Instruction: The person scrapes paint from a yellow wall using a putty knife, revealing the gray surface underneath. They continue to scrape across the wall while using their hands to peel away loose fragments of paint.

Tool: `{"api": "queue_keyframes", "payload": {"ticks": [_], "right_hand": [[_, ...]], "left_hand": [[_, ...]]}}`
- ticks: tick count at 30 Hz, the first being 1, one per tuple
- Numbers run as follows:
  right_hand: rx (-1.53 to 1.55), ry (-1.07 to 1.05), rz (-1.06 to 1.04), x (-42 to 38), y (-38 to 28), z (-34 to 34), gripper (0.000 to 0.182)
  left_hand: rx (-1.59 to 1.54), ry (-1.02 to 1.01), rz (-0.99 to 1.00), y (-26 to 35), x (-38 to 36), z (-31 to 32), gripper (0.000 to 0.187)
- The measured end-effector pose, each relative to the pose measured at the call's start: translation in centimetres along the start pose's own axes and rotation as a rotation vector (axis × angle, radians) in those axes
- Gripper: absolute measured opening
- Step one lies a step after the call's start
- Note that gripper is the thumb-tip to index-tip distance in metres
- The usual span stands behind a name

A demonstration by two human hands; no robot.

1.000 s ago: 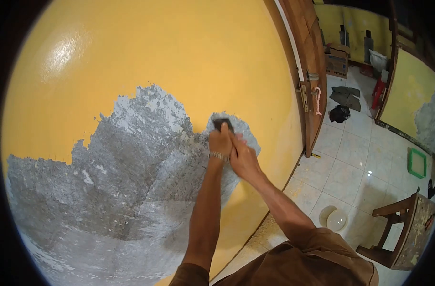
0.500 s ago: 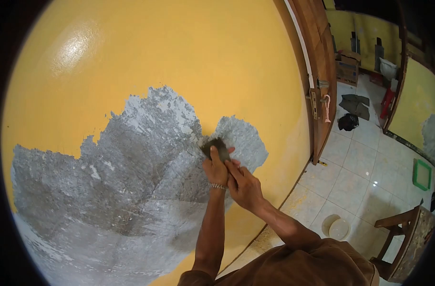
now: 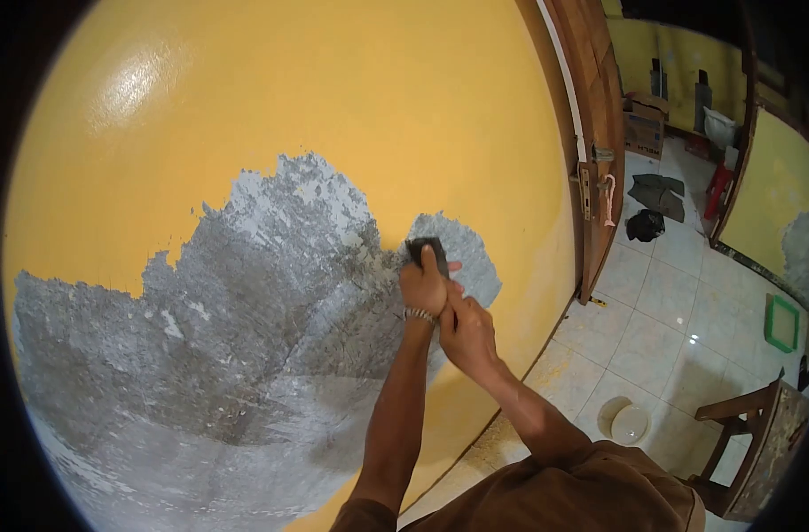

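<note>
A dark, flat scraper (image 3: 429, 253) is against the wall, on the bare grey patch (image 3: 245, 328) near its right lobe. My left hand (image 3: 424, 291), with a bracelet at the wrist, grips the scraper with the thumb lying along it. Just below and to the right, my right hand (image 3: 468, 335) is closed around the tool's lower end, touching my left hand. Yellow paint (image 3: 333, 89) surrounds the upper edge of the patch, which is ragged. The handle is mostly hidden by my fingers.
Right of the wall stands a wooden door (image 3: 591, 106). On the tiled floor are a white bucket (image 3: 631, 424), a wooden stool (image 3: 764, 443), a green frame (image 3: 782, 323), a black bag (image 3: 646, 225) and a grey cloth (image 3: 658, 195). Farther back is a cardboard box (image 3: 644, 129).
Both hands and the scraper have moved right and the blade end slightly up, from the notch between the grey lobes onto the right lobe. The grip looks the same.
</note>
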State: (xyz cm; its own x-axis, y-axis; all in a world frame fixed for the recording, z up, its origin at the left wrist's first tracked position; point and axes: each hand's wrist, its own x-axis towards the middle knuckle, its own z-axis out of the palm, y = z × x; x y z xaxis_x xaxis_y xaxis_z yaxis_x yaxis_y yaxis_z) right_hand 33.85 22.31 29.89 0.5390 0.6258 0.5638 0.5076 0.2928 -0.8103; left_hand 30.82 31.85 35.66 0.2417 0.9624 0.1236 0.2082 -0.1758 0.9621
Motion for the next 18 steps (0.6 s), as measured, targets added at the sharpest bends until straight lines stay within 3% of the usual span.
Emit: {"api": "queue_keyframes", "payload": {"ticks": [3, 6, 12, 16, 18], "right_hand": [[0.04, -0.144, 0.13, 0.5, -0.8, -1.3, 0.04], [-0.002, -0.161, 0.091, -0.4, -1.4, -1.5, 0.039], [0.109, -0.097, 0.186, 1.6, -1.4, -1.2, 0.037], [0.044, -0.047, 0.046, 0.0, -1.4, -0.1, 0.03], [0.054, -0.088, 0.178, 2.3, -2.0, -0.8, 0.036]], "left_hand": [[-0.064, 0.007, -0.04, -0.2, -1.0, -0.4, 0.054], [-0.106, 0.012, -0.05, -0.3, -1.0, -0.6, 0.053], [-0.003, -0.018, -0.032, 0.6, 0.0, 0.0, 0.045], [-0.022, -0.026, -0.033, 0.8, -0.1, -0.8, 0.045], [0.037, -0.032, -0.044, 1.7, 1.0, -0.2, 0.044]]}}
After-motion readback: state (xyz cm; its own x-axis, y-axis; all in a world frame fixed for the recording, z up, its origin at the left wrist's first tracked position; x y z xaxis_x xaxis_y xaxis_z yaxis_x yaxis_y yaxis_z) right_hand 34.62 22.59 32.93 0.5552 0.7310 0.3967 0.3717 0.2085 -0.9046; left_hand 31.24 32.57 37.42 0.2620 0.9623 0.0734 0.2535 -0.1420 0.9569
